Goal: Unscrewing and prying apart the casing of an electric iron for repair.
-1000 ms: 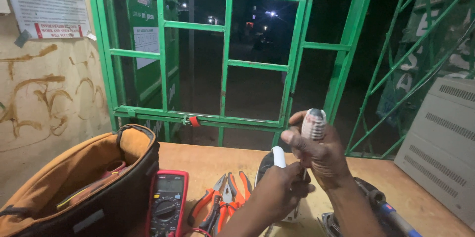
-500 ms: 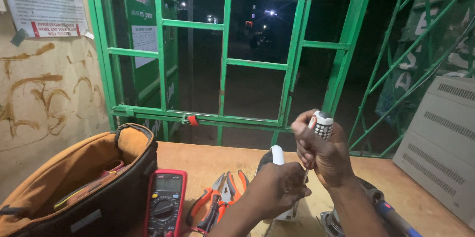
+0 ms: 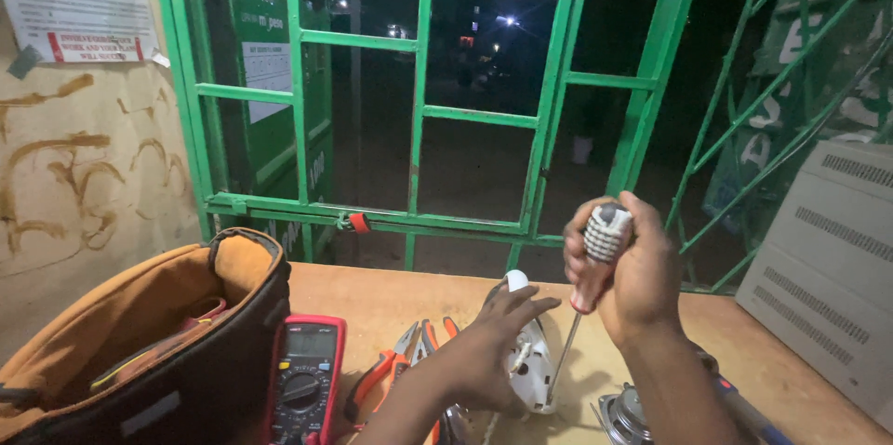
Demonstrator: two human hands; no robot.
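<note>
- Over the middle of the surface, your right hand is wrapped around a screwdriver; the fingers are clamped on its grey-and-white ribbed handle, with the red collar showing just below your grip.
- The screwdriver stands nearly upright, tilted a little, its shaft running down and to the left so that the tip meets a white iron.
- That iron lies near the front edge of the surface, roughly at its middle, between your two forearms; its rounded white end pokes up just behind your left hand.
- Your left hand rests on the iron, fingers spread apart and stretched toward the screwdriver shaft, pressing flat rather than gripping.
- Just left of that hand lie pliers with orange handles, more than one pair by the look of it, jaws pointing toward the back edge.
- Left of the pliers sits a red multimeter, face up, its dial and dark screen visible.
- At the left edge stands an open tool bag, tan inside and dark outside, touching or nearly touching the multimeter.
- By the front edge, under your right forearm, a round metal part shows; what it is, you cannot tell.
- Beyond the back edge rises a green metal grille, with night outside.
- Off the right edge stands a grey vented casing.
</note>
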